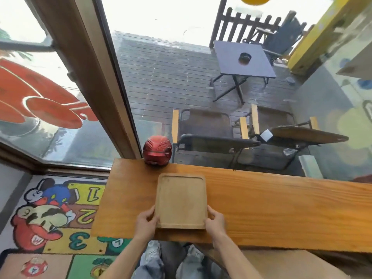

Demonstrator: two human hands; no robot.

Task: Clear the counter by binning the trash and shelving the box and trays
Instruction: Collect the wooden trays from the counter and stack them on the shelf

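Note:
A light wooden tray [181,200] with a raised rim lies on the orange-brown wooden counter [261,208], its near end close to the counter's front edge. My left hand [146,222] grips the tray's near left corner, thumb on the rim. My right hand [215,220] grips the near right corner the same way. The tray holds nothing. No box or trash shows on the counter.
A red helmet [157,150] stands at the counter's back edge against the window. Beyond the glass is a deck with chairs [205,129] and a dark folding table [243,59]. A cartoon rug [50,218] covers the floor to the left.

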